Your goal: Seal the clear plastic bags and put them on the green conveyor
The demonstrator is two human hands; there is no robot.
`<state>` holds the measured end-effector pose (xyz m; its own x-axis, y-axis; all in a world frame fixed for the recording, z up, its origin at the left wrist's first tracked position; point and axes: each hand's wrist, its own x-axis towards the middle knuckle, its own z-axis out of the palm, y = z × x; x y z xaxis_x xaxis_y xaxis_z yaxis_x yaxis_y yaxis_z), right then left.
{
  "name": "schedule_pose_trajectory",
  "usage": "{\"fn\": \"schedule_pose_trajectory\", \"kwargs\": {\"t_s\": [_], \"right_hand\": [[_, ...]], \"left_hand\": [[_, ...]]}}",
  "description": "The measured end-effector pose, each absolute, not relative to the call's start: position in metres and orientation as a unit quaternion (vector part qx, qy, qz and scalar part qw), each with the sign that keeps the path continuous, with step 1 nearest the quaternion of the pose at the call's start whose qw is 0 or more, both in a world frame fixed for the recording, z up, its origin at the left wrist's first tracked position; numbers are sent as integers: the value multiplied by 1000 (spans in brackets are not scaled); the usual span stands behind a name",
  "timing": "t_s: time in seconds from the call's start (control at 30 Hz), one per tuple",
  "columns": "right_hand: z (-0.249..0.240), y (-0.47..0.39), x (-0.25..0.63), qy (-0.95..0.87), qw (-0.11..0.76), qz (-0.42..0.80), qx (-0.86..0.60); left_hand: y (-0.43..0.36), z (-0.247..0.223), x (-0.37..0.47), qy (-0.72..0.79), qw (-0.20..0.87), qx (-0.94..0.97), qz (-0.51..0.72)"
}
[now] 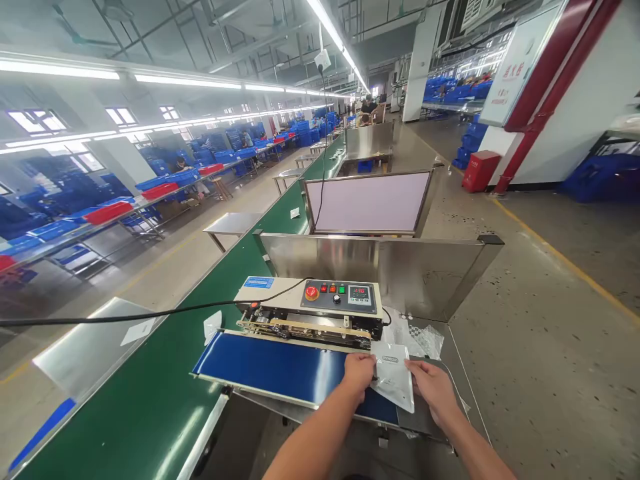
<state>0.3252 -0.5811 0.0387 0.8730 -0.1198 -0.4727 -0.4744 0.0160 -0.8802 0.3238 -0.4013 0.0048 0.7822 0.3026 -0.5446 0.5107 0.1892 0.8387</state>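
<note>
Both hands grip a clear plastic pouch [393, 377] lying on the sealer's blue belt [280, 367], left hand [359, 373] pinching its left edge, right hand [434, 388] its right, just below the sealing machine [320, 310].

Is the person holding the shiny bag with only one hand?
No, both the left hand and the right hand touch the clear plastic bag on the blue belt of the sealing machine.

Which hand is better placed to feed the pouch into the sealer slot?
Probably left. The left hand grips the pouch edge nearest the sealer intake; the right hand rests on its far side.
</note>
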Motion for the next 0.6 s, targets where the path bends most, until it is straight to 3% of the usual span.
{"fn": "schedule_pose_trajectory", "kwargs": {"t_s": [0.37, 0.6], "right_hand": [[50, -532, 324, 184, 694, 239, -654], [48, -572, 253, 177, 612, 327, -698]], "left_hand": [[-324, 24, 284, 329, 728, 600, 50], [-255, -4, 168, 415, 700, 544, 203]]}}
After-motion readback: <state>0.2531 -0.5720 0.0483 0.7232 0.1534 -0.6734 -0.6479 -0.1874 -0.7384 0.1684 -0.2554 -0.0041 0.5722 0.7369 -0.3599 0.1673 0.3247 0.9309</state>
